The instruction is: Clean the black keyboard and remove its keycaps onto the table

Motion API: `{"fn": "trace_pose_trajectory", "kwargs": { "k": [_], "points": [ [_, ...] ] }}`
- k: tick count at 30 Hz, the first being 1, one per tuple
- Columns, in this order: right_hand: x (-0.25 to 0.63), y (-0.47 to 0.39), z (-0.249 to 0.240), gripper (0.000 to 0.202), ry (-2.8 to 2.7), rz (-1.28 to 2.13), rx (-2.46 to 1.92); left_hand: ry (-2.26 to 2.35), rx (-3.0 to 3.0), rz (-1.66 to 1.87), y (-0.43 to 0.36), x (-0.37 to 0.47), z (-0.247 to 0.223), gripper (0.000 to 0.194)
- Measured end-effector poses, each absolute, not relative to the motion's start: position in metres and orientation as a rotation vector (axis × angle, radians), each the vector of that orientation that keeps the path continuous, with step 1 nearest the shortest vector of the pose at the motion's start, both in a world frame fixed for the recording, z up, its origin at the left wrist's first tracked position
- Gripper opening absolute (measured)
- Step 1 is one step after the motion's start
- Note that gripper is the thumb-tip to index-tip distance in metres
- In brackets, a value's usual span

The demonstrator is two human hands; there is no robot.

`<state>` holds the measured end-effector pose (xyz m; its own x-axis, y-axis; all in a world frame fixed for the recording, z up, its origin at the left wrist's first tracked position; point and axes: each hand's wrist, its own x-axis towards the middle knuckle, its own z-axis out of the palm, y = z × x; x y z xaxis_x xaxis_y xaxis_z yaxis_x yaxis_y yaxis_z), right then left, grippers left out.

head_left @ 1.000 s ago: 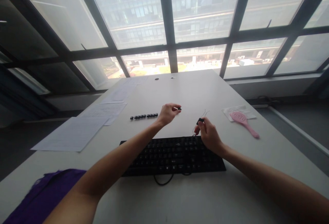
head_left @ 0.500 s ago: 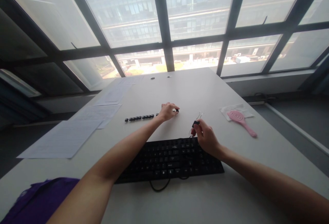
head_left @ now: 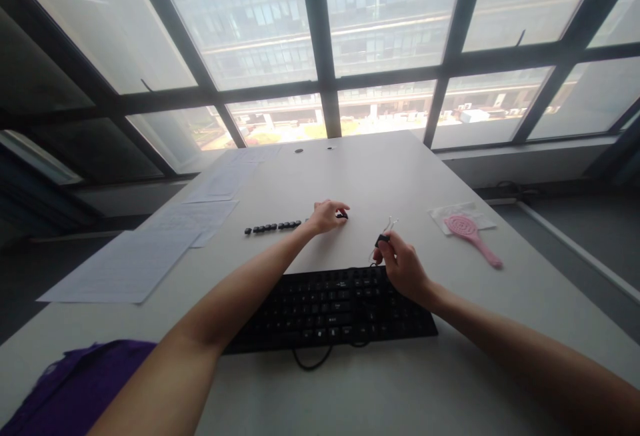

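Note:
My left hand (head_left: 329, 216) is low over the desk beyond the keyboard, with thumb and forefinger pinched on a small black keycap (head_left: 342, 216). A row of several black keycaps (head_left: 277, 227) runs along the desk to the left of that hand, its right end hidden behind the fingers and wrist. Above the right end of the black keyboard (head_left: 320, 313), my right hand (head_left: 400, 264) grips the black handle of a wire keycap puller (head_left: 383, 239). The puller's wire prongs point up and away from me. My left forearm covers the left side of the keyboard.
Printed sheets of paper (head_left: 120, 266) lie along the desk's left side. A purple cloth (head_left: 95, 386) is at the near left. On the right, a pink hairbrush (head_left: 470, 236) rests partly on a clear plastic wrapper (head_left: 485, 217). Large windows stand behind the desk's far edge.
The camera view has shifted very slightly. My left fingers have shifted a little around the keycap, while my right hand keeps the puller in nearly the same place.

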<state>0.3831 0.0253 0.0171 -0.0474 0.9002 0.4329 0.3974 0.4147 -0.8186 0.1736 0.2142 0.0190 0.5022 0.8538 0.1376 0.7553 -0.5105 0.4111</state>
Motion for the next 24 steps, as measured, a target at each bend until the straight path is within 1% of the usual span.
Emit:
{"fn": "trace_pose_trajectory", "kwargs": {
  "k": [18,21,24],
  "points": [
    [0.384,0.024,0.017,0.017,-1.658,0.619,-1.171,1.337,2.437,0.424,0.219,0.171,0.019,0.036],
    [0.383,0.024,0.017,0.017,-1.650,0.619,-1.166,1.318,2.439,0.404,0.215,0.172,0.027,0.040],
    [0.383,0.024,0.018,0.017,-1.647,0.617,-1.155,1.286,2.467,0.472,0.210,0.166,0.048,0.047]
  ]
}}
